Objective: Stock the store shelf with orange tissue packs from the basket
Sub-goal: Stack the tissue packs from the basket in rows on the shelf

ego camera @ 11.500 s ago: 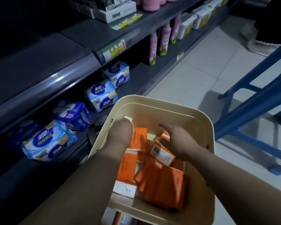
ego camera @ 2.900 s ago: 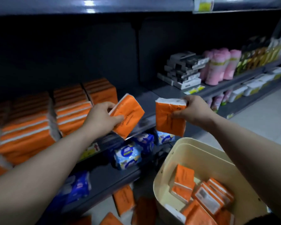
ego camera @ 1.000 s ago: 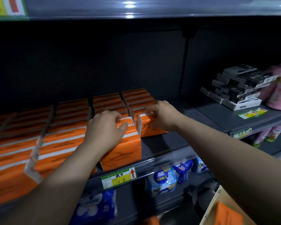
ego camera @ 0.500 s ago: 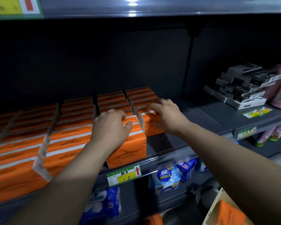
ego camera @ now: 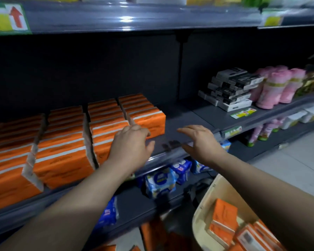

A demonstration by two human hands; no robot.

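Rows of orange tissue packs stand on the dark shelf, filling its left half. The rightmost row ends in a front pack. My left hand hovers in front of the packs near the shelf edge, fingers loosely curled and holding nothing. My right hand hangs over the bare shelf edge, fingers relaxed and empty. At the lower right the beige basket holds several more orange packs.
Black and white boxes and pink rolls stand further right on the same shelf. Blue wipe packs lie on the shelf below. More orange packs lie on the floor by the basket. Pale floor tiles are at the right.
Both hands have let go of the packs on the shelf and drawn back toward the shelf edge. My view has tilted down, showing more of the basket.
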